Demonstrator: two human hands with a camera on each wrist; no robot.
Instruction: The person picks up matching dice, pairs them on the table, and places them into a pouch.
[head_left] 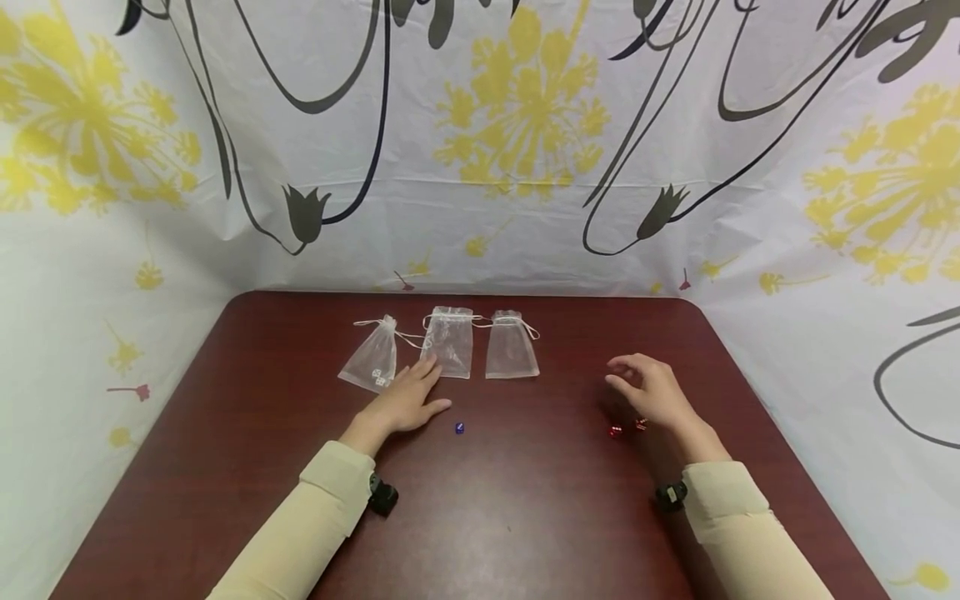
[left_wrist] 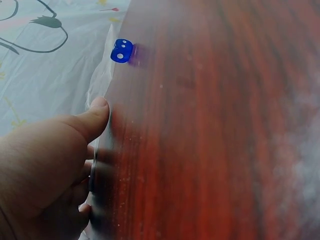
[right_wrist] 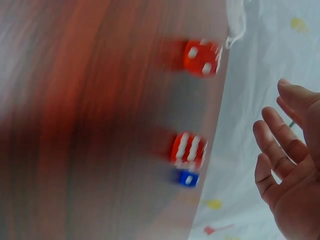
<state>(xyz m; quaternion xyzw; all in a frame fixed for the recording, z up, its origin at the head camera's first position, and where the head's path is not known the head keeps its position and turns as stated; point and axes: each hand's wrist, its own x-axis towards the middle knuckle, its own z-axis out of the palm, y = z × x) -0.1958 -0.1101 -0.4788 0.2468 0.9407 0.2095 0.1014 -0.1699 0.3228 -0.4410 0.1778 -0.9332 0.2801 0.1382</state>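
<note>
My left hand [head_left: 401,402] lies on the table, its fingertips touching the lower edge of the middle sheer drawstring bag [head_left: 451,346]. Beside it is the left sheer bag [head_left: 367,360], with whitish dice [head_left: 379,378] showing near its bottom. A blue die [left_wrist: 121,51] sits apart, just past my left thumb. Over the table's right part hovers my right hand [head_left: 656,393], fingers loosely bent, holding nothing. Close to it are a red die [right_wrist: 201,58], a second red die [right_wrist: 188,150] and another blue die [right_wrist: 188,178], which the head view does not clearly show.
A third sheer bag [head_left: 512,348] lies to the right of the middle one. The dark red table [head_left: 525,517] has rounded far corners. A patterned white cloth [head_left: 480,225] hangs behind it and along both sides.
</note>
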